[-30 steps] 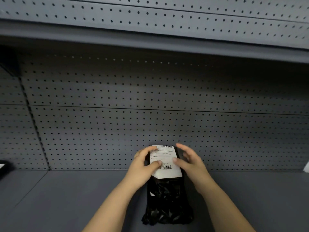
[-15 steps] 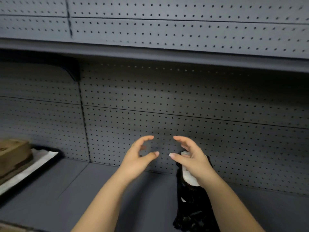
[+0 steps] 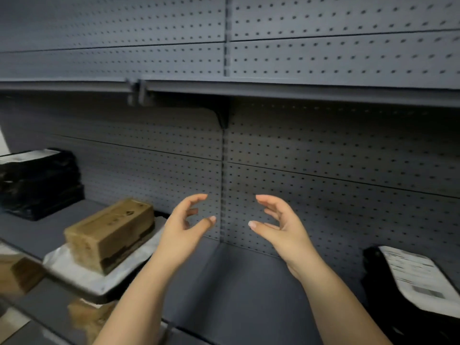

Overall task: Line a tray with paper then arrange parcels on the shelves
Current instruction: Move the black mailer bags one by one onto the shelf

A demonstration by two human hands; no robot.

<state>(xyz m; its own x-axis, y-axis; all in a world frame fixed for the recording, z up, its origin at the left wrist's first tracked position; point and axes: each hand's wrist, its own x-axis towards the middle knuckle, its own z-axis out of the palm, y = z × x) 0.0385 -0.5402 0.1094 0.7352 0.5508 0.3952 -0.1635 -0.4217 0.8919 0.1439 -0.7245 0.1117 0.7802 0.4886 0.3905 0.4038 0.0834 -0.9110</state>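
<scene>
Black parcel (image 3: 383, 302) lies on shelf (image 3: 236, 290), far right. Our left hand (image 3: 184, 227) & right hand (image 3: 278, 225) hover apart, fingers loosely curled, w/ nothing held. Brown box (image 3: 109, 232) sits on paper-lined tray (image 3: 99, 292).

The left hand (image 3: 183, 230) and the right hand (image 3: 281, 227) are bare, and both forearms (image 3: 139, 295) are bare as far down as they show. The thumbnails (image 3: 252, 224) are short, rounded and neatly trimmed.

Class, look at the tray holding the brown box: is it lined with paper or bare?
Lined: white paper lies spread under the brown box and reaches the dark rim of the tray.
</scene>
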